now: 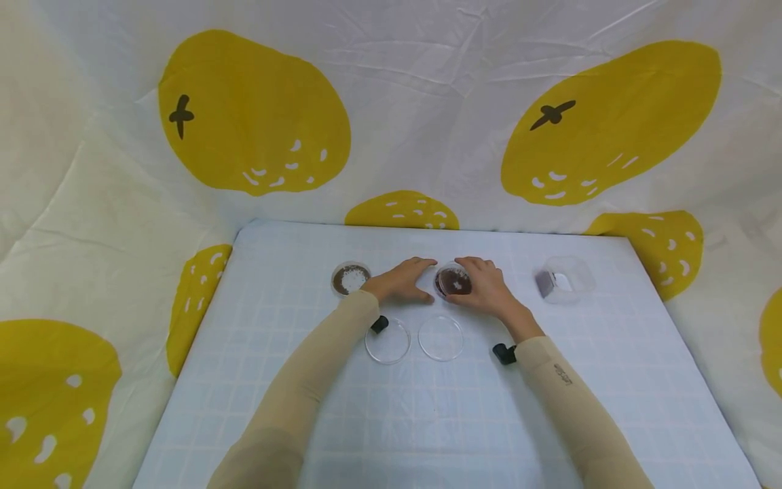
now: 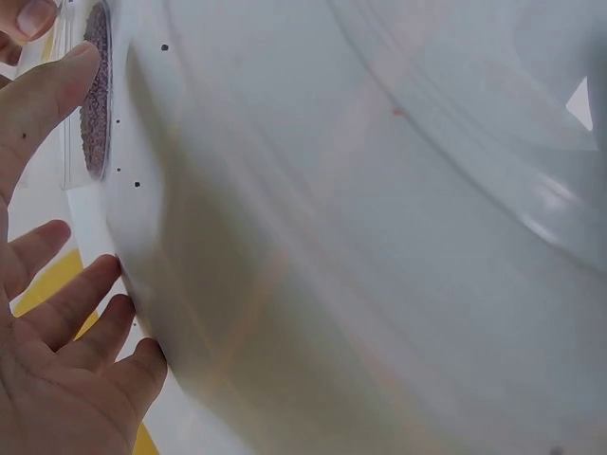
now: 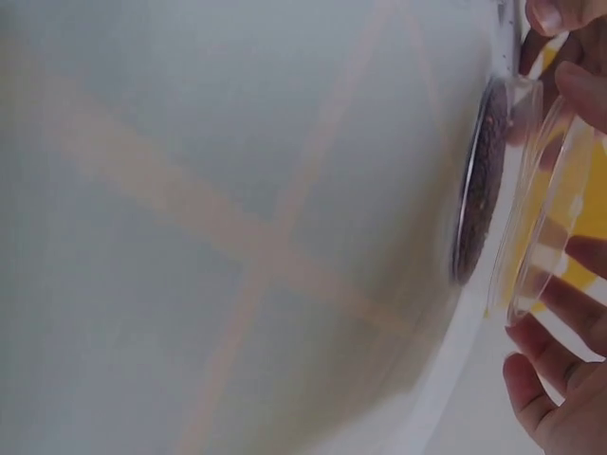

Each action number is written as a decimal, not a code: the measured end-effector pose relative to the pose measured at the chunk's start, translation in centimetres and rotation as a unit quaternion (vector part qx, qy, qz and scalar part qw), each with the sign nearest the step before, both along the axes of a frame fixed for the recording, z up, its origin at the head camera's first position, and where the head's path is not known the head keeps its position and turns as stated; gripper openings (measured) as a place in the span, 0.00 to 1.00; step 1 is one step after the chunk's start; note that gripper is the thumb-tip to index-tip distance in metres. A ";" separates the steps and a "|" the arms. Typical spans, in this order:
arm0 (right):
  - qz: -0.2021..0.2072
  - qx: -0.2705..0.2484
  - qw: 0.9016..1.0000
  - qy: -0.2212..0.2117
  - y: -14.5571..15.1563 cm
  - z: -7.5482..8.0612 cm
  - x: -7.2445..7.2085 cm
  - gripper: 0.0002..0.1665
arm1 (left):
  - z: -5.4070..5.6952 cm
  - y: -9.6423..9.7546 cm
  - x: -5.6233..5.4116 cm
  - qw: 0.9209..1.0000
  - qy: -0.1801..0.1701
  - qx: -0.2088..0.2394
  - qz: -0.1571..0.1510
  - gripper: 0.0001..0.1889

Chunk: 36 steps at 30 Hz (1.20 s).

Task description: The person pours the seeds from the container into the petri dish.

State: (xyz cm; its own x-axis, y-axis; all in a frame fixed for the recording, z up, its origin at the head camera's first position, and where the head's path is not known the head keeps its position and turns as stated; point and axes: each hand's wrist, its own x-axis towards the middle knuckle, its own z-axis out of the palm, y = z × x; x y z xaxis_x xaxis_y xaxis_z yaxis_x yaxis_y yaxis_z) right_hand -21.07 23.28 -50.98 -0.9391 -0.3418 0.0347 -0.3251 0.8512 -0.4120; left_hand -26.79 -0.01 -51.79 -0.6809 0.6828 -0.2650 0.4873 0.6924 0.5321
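In the head view, my right hand is at a round clear petri dish of dark grains with a little white on top. Thumb and fingers span a clear petri dish lid, gripping it by opposite edges, slightly tilted close over the dish. My left hand is spread beside the dish's left side and holds nothing. Its thumb overlaps the dish in the left wrist view, with the other fingertips low at the tabletop. Left of that hand sits a second petri dish of dark grains with a white heap.
Two clear round lids or dishes, one on the left and one on the right, lie nearer me. A clear plastic tub holding something grey stands at right. Several dark specks dot the pale checked tabletop. Patterned cloth rises behind.
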 end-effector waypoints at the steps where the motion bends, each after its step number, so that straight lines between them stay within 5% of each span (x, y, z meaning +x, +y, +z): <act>1: 0.000 0.001 1.000 -0.003 -0.1 0.0 0.0 0.52 | 0.0 0.0 0.0 1.000 0.000 -0.002 0.002 0.47; 36: 0.002 0.045 0.999 -0.022 -0.8 -0.8 -0.4 0.51 | -0.4 0.0 0.0 1.000 0.014 -0.004 -0.005 0.41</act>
